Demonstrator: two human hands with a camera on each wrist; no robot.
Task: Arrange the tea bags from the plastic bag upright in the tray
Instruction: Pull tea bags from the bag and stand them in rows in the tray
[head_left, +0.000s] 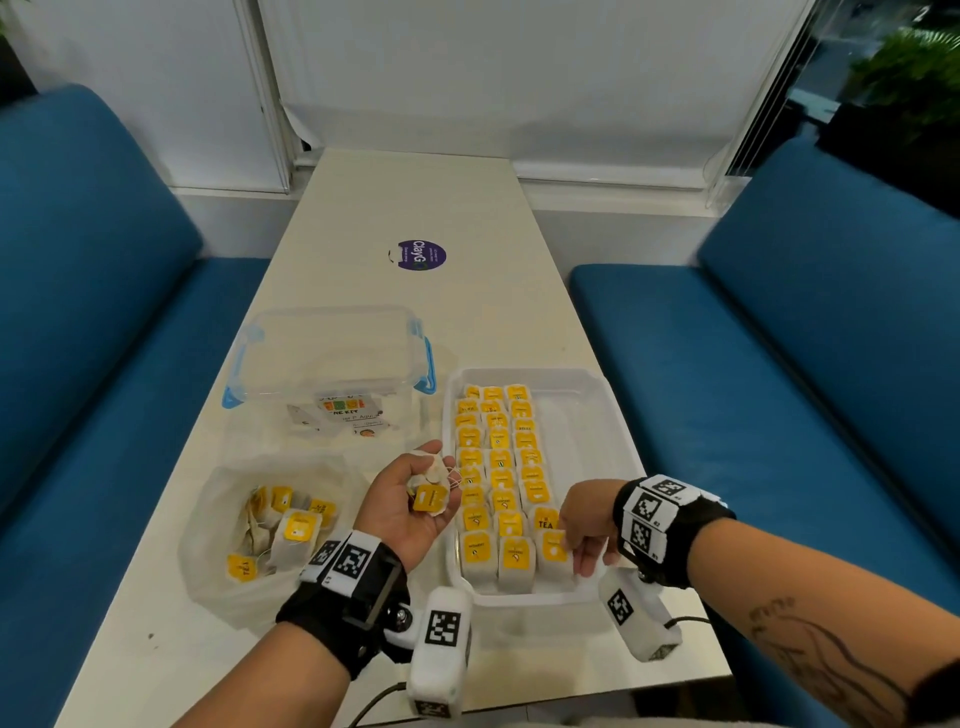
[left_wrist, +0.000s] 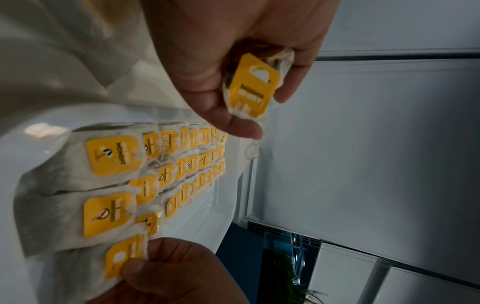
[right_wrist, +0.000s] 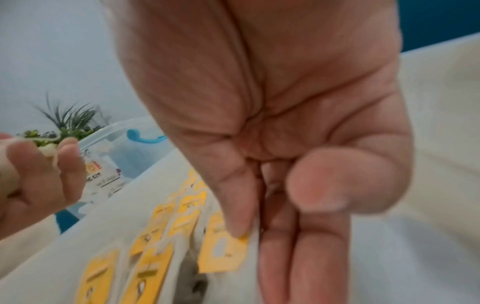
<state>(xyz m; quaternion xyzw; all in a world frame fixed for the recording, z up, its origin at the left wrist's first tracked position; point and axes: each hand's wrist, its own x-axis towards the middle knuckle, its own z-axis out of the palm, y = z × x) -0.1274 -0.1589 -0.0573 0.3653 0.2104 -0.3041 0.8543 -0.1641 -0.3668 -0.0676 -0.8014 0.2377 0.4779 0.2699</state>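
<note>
1. A round purple sticker (head_left: 417, 255) on the tabletop (head_left: 415, 208) says "ClayGO".
2. One yellow tea bag tag (head_left: 545, 521) in the tray (head_left: 608, 415) says "TEA".
3. Another front tag (left_wrist: 114, 155) says "MOMENT".
4. The clear box label (head_left: 349, 413) is too blurry to read.

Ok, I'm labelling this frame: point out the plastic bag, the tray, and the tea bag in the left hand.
plastic bag (head_left: 208, 525): head view, its clear left wall.
tray (head_left: 605, 415): head view, bare right rim.
tea bag in the left hand (left_wrist: 250, 90): left wrist view, its yellow tag.

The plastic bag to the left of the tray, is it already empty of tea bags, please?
No: in the head view the plastic bag plainly holds several yellow-tagged tea bags.
</note>
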